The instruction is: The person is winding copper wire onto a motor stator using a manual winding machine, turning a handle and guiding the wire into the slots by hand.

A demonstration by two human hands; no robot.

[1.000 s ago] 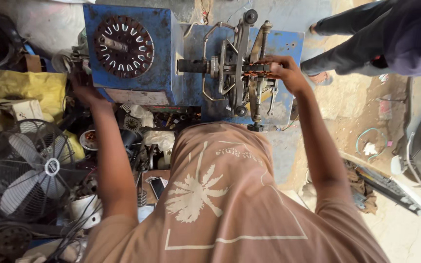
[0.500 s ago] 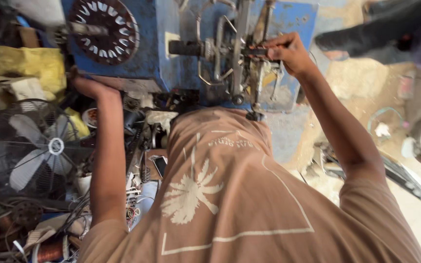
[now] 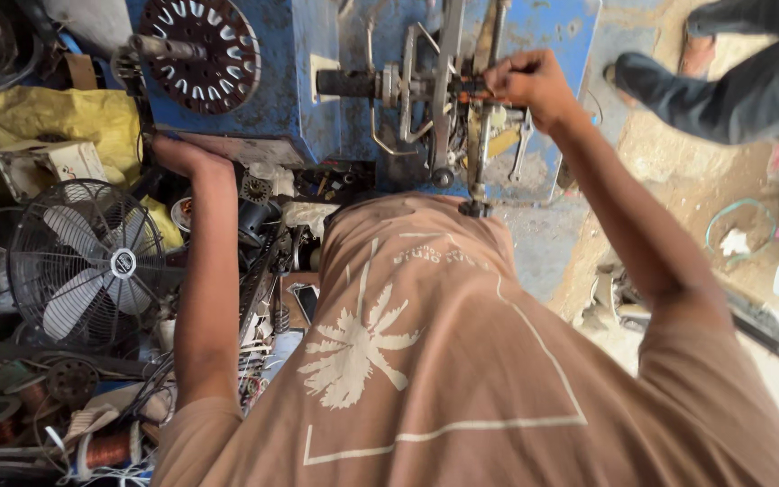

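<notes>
A blue machine (image 3: 317,81) fills the top of the view, with a round slotted metal disc (image 3: 200,54) mounted on its left face and a shaft with bent wire arms (image 3: 426,86) sticking out on the right. Left of the person stands a wire-caged fan (image 3: 87,261) amid a heap of parts, and a spool of copper wire (image 3: 105,448) lies near the bottom edge. The left hand (image 3: 182,158) rests on the lower edge of the machine under the disc; its fingers are hidden, so whether it grips or only leans cannot be told. The right hand (image 3: 529,83) is pinched shut on a thin rod or handle (image 3: 471,86) at the shaft, just beside the wire arms. Should the shaft turn, those arms could well catch the fingers, being so close; a wire under tension might also slip or snap.
</notes>
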